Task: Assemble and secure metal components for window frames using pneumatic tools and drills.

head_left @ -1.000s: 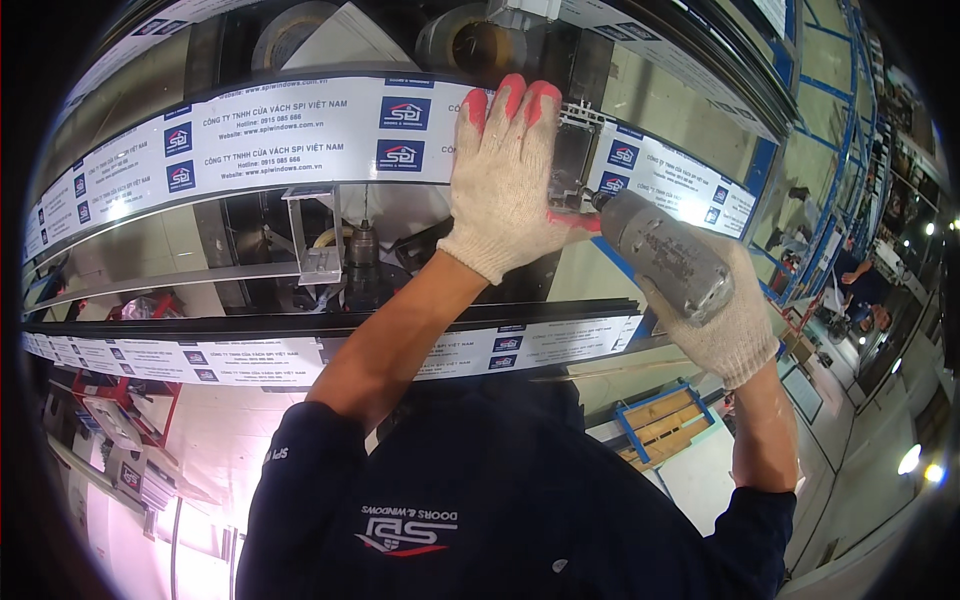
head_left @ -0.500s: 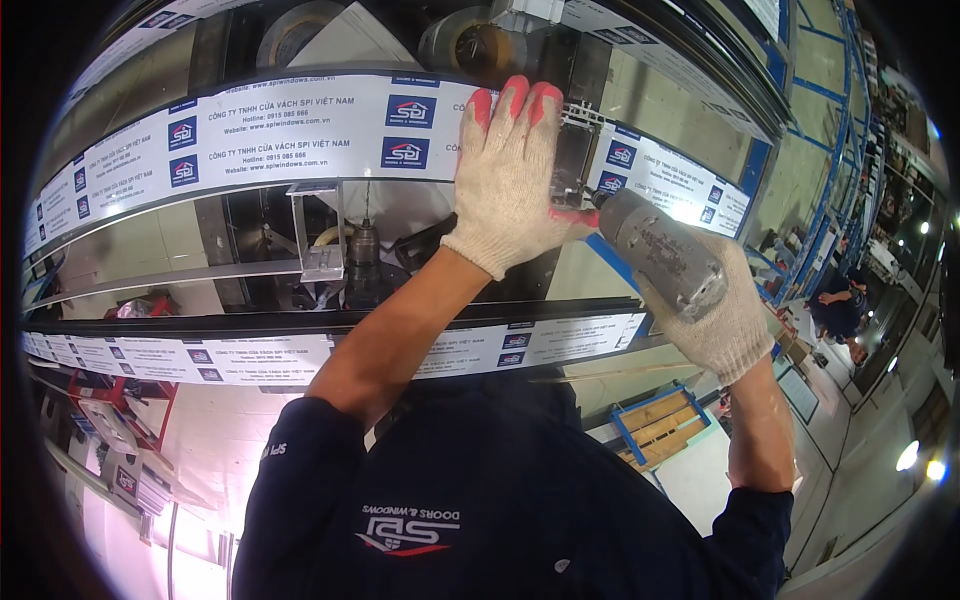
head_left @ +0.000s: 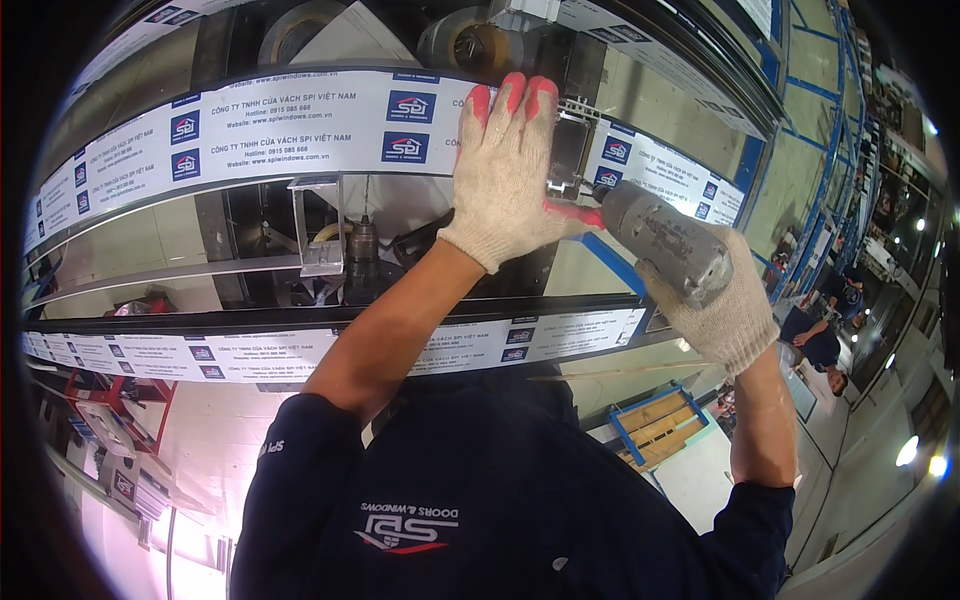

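Note:
My left hand (head_left: 505, 185), in a pale knit glove with red fingertips, lies flat across a long profile (head_left: 270, 125) wrapped in white printed film. Its fingers point away from me, and its thumb stretches toward the drill's nose. My gloved right hand (head_left: 715, 325) is wrapped around a worn grey power drill (head_left: 670, 245). The drill's nose points up and left, close to the cut end of the profile, where a metal fitting (head_left: 572, 155) shows. Whether the drill tip touches it I cannot tell. The drill's handle is hidden.
A second film-wrapped profile (head_left: 270, 355) runs in front of my body. Between the profiles stand a drill chuck (head_left: 362, 240) with an upright bit and a clear block (head_left: 320, 230). Tape rolls (head_left: 478, 45) lie beyond. Blue racks (head_left: 815, 90) and people (head_left: 815, 335) are at the right.
My left hand has shifted slightly left, while the drill in my right hand has moved slightly right. More of the people in the right background shows now.

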A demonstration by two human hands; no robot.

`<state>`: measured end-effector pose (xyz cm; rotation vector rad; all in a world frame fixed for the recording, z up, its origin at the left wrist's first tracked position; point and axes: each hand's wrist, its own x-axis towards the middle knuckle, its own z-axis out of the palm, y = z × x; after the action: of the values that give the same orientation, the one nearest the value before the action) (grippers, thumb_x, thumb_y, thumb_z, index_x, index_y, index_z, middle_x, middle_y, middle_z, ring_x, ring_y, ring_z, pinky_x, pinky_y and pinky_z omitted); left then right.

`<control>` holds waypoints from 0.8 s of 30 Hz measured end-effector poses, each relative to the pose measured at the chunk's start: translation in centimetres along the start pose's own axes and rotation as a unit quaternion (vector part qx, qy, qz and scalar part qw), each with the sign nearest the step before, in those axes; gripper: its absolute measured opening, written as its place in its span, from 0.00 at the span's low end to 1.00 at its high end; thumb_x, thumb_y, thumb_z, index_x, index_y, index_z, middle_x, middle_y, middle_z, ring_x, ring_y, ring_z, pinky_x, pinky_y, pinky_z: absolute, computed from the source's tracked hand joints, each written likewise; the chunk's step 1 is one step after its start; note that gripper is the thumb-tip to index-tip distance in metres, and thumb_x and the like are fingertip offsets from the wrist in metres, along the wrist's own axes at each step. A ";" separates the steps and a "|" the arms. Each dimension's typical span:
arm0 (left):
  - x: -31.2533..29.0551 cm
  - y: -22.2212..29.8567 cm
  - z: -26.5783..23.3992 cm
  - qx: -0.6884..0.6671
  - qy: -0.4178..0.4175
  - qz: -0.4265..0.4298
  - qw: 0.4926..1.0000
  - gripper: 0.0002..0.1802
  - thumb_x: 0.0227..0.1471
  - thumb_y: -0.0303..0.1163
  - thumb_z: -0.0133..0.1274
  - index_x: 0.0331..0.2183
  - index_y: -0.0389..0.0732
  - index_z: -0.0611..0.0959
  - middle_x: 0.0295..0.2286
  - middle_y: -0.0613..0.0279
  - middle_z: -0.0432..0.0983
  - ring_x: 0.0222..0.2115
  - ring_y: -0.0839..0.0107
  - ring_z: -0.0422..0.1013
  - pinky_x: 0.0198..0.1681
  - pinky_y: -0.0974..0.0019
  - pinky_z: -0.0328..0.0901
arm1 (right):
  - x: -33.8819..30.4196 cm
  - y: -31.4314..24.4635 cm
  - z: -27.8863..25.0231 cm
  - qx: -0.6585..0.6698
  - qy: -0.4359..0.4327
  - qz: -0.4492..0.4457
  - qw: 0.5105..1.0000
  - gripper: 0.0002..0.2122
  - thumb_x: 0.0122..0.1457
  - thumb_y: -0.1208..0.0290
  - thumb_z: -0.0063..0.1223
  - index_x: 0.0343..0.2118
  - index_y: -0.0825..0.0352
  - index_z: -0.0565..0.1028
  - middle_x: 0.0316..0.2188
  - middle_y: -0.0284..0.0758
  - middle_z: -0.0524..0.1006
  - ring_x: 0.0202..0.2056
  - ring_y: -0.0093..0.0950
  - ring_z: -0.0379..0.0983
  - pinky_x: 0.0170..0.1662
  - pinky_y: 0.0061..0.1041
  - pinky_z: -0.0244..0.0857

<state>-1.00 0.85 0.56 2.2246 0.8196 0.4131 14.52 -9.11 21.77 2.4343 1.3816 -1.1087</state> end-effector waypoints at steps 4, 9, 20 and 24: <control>0.2 -1.3 -1.5 -0.134 0.053 0.074 0.987 0.53 0.41 0.56 0.75 0.66 0.48 0.75 0.72 0.47 0.59 0.75 0.40 0.48 0.77 0.33 0.41 | -1.1 1.9 0.9 -0.064 0.061 -0.045 0.995 0.20 0.57 0.60 0.75 0.47 0.70 0.84 0.40 0.42 0.85 0.43 0.39 0.81 0.51 0.37 0.72; 1.8 -1.4 -2.5 -0.153 -0.014 0.130 0.979 0.20 0.44 0.37 0.73 0.43 0.60 0.92 0.74 0.54 0.56 0.76 0.38 0.45 0.78 0.38 0.44 | -1.0 2.0 1.0 -0.099 0.093 -0.079 0.988 0.21 0.59 0.57 0.73 0.47 0.70 0.84 0.41 0.42 0.85 0.43 0.40 0.80 0.52 0.37 0.72; 2.1 -1.2 -1.8 -0.184 -0.040 0.103 0.977 0.13 0.45 0.37 0.74 0.37 0.55 0.94 0.74 0.54 0.55 0.76 0.38 0.43 0.79 0.40 0.40 | -0.9 -0.9 -0.4 -0.034 0.032 0.101 0.994 0.24 0.61 0.54 0.70 0.50 0.71 0.83 0.45 0.45 0.85 0.47 0.41 0.79 0.56 0.37 0.72; 2.1 -1.5 -1.8 -0.208 -0.035 0.106 0.972 0.17 0.45 0.37 0.73 0.41 0.52 0.93 0.74 0.51 0.56 0.75 0.41 0.49 0.79 0.37 0.40 | -0.9 -0.5 -0.8 -0.090 -0.031 0.040 0.995 0.23 0.62 0.54 0.69 0.50 0.70 0.83 0.45 0.43 0.85 0.48 0.40 0.79 0.56 0.37 0.72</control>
<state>-0.98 3.92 0.83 1.9230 0.4101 0.5500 14.26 -9.11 23.09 2.2873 1.2930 -0.9860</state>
